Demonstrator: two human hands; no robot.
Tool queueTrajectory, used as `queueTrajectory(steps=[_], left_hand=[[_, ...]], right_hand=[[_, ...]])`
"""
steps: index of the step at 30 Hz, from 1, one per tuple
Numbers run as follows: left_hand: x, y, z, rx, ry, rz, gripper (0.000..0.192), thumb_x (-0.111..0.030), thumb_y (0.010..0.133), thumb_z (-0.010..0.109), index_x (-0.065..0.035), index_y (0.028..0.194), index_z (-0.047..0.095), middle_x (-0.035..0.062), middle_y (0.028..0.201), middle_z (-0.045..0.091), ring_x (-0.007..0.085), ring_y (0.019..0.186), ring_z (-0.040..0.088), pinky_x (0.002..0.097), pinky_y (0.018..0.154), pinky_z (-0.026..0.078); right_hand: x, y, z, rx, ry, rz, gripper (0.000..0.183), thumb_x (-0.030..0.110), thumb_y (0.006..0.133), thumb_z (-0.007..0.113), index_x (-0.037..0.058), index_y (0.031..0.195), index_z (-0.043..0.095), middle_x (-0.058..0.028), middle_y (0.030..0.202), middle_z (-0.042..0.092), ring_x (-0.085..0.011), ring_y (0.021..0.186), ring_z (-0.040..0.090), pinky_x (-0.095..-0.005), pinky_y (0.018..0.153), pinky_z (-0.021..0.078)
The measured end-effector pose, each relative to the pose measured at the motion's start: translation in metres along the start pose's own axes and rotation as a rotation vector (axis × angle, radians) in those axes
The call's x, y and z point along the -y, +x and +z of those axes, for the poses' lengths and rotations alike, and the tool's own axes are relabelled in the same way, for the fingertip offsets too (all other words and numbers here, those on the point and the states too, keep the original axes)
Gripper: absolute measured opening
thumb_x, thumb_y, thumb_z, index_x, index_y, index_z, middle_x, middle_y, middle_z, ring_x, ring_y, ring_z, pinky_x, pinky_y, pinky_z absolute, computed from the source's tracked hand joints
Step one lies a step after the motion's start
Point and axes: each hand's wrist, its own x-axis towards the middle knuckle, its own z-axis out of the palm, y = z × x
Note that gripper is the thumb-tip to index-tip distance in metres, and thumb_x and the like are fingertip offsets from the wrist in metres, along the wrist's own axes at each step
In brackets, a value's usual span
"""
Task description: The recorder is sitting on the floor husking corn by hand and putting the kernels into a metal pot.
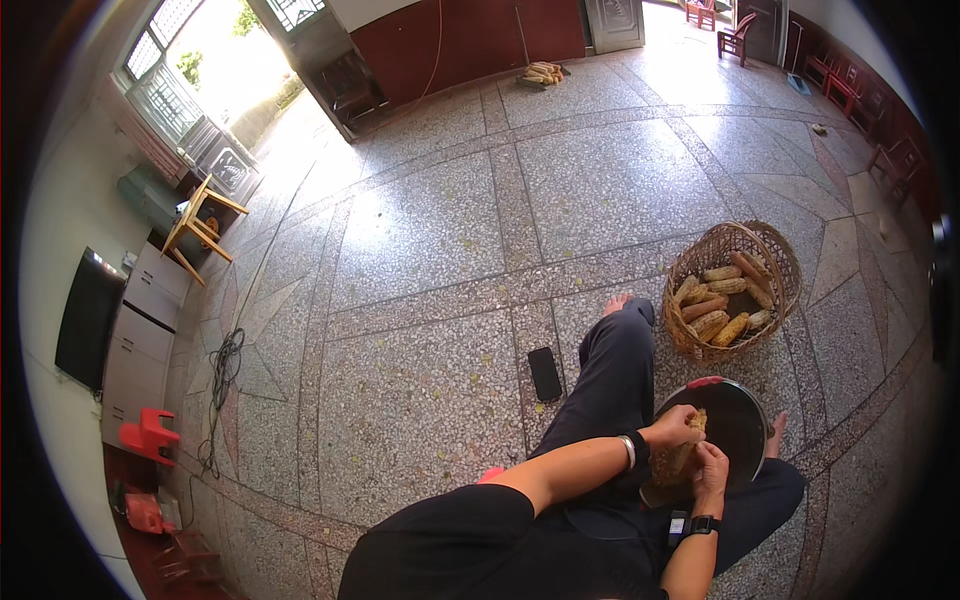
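My left hand (673,428), with a bracelet and a dark band at the wrist, grips a yellowish corn cob (699,420). Close below it, my right hand (711,466) has its fingers at the lower end of the same cob, which the fingers partly hide. Both hands are over a round, dark basin (739,427) with a shiny rim, between my legs. A brown, grainy mass, perhaps kernels (670,469), shows at the basin's left side, partly behind my hands. Just beyond the basin stands a woven basket (784,259) with several cobs (726,286), some yellow and some bare reddish.
A black phone (544,373) lies on the speckled stone floor (420,390) left of my leg. Coiled cable (227,360) and a red plastic stool (150,435) are at the left. More cobs (543,73) are heaped by the far wall. Wooden chairs (844,82) line the right wall.
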Motion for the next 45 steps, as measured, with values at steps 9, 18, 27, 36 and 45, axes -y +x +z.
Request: queueTrajectory(steps=[9, 18, 27, 36, 45], left_hand=[[0.000, -0.002, 0.001, -0.051, 0.110, 0.045, 0.041, -0.014, 0.062, 0.073, 0.0038, 0.095, 0.058, 0.0150, 0.084, 0.062, 0.0231, 0.080, 0.061, 0.0337, 0.070, 0.047], [-0.010, -0.005, -0.004, -0.064, 0.086, 0.018, 0.044, -0.014, 0.061, 0.075, 0.0042, 0.097, 0.057, 0.0151, 0.084, 0.062, 0.0235, 0.079, 0.061, 0.0330, 0.070, 0.047], [-0.003, -0.008, 0.007, -0.095, 0.235, 0.038, 0.047, -0.025, 0.054, 0.079, 0.0019, 0.087, 0.058, 0.0148, 0.080, 0.060, 0.0242, 0.079, 0.059, 0.0347, 0.068, 0.046], [-0.001, 0.010, -0.009, -0.056, -0.073, -0.024, 0.018, -0.012, 0.076, 0.068, -0.0017, 0.088, 0.058, 0.0041, 0.079, 0.061, 0.0121, 0.070, 0.059, 0.0264, 0.060, 0.049], [-0.025, 0.000, -0.019, 0.077, -0.387, -0.355, 0.020, -0.006, 0.084, 0.049, -0.0052, 0.104, 0.051, 0.0078, 0.100, 0.060, 0.0172, 0.089, 0.060, 0.0299, 0.071, 0.049]], right_hand=[[-0.004, 0.003, -0.006, -0.018, -0.081, 0.040, 0.008, 0.003, 0.079, 0.062, -0.0014, 0.084, 0.060, -0.0068, 0.075, 0.063, -0.0168, 0.062, 0.063, -0.0281, 0.058, 0.0539], [-0.002, 0.006, -0.003, 0.014, -0.101, 0.040, 0.009, 0.005, 0.077, 0.065, -0.0013, 0.081, 0.061, -0.0057, 0.071, 0.063, -0.0150, 0.059, 0.061, -0.0263, 0.056, 0.0521], [0.005, -0.016, -0.001, -0.067, -0.353, -0.096, 0.007, 0.005, 0.075, 0.061, -0.0018, 0.074, 0.063, -0.0021, 0.065, 0.059, -0.0096, 0.059, 0.055, -0.0217, 0.055, 0.0443], [0.025, -0.013, 0.026, -0.251, -0.229, -0.076, 0.012, 0.008, 0.071, 0.062, 0.0052, 0.060, 0.058, -0.0030, 0.054, 0.055, -0.0123, 0.045, 0.051, -0.0255, 0.042, 0.0403], [0.024, -0.014, 0.021, -0.306, -0.046, 0.022, 0.015, 0.016, 0.078, 0.065, 0.0055, 0.070, 0.060, -0.0021, 0.062, 0.057, -0.0099, 0.049, 0.054, -0.0233, 0.044, 0.0451]])
